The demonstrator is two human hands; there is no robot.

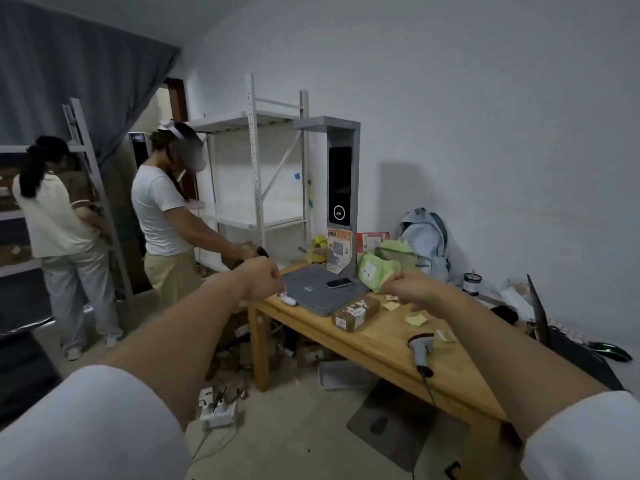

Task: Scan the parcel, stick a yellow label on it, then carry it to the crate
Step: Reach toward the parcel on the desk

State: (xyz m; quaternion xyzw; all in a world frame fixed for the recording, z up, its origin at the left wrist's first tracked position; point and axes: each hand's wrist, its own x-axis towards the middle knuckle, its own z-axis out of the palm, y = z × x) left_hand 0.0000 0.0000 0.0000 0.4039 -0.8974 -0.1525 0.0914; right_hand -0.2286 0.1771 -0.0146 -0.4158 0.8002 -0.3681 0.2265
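The parcel (354,314), a small brown box with white stickers, lies on the wooden table (381,344) beside a grey mat. A grey handheld scanner (420,351) rests on the table nearer to me, its cable hanging over the front edge. Loose yellow labels (415,319) lie to the right of the parcel. My left hand (261,278) hovers over the table's left corner with fingers curled shut. My right hand (414,286) floats just behind the parcel and labels, fingers pinched together; a small scrap sits at its fingertips, held or not I cannot tell.
A pale grey bin (341,375) sits on the floor under the table among cartons. A scanning kiosk (341,188), a phone (338,283), a green plush bag (379,268) and a backpack (427,242) crowd the table's back. Two people (162,216) stand at left by white shelves. A power strip (218,410) lies on the floor.
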